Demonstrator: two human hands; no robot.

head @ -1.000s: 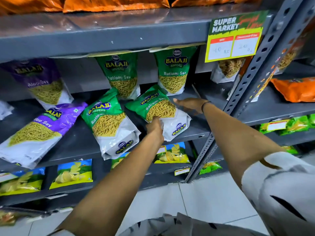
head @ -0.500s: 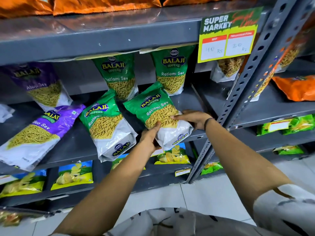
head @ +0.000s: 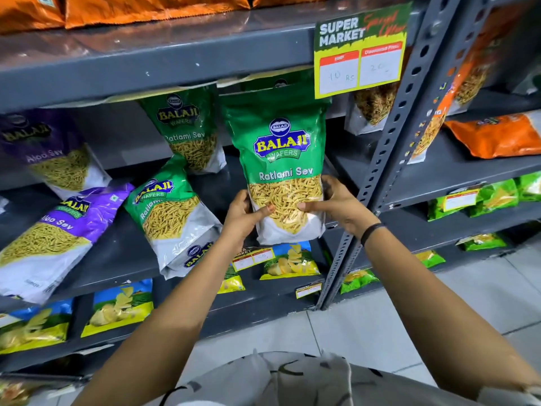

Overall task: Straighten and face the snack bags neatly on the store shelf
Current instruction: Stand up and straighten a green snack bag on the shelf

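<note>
While you held the green Ratlami Sev bag (head: 281,159) upright in front of the middle shelf (head: 123,253), label facing you, your left hand (head: 243,218) and right hand (head: 336,206) were clamped on its lower sides, thumbs pressed across the clear window. Its bottom edge hung just at the shelf's front lip, and whether it touched the shelf could not be told. To its left, a second green bag (head: 172,212) lay tilted on the shelf, with a purple Aloo Sev bag (head: 55,230) slanted beyond it; another green bag (head: 187,133) stood at the back. By the look of it, the step in hand was standing this one bag up and facing it. Your next move likely called for seating it squarely on the shelf, front outward, then righting the tilted green bag beside it
</note>
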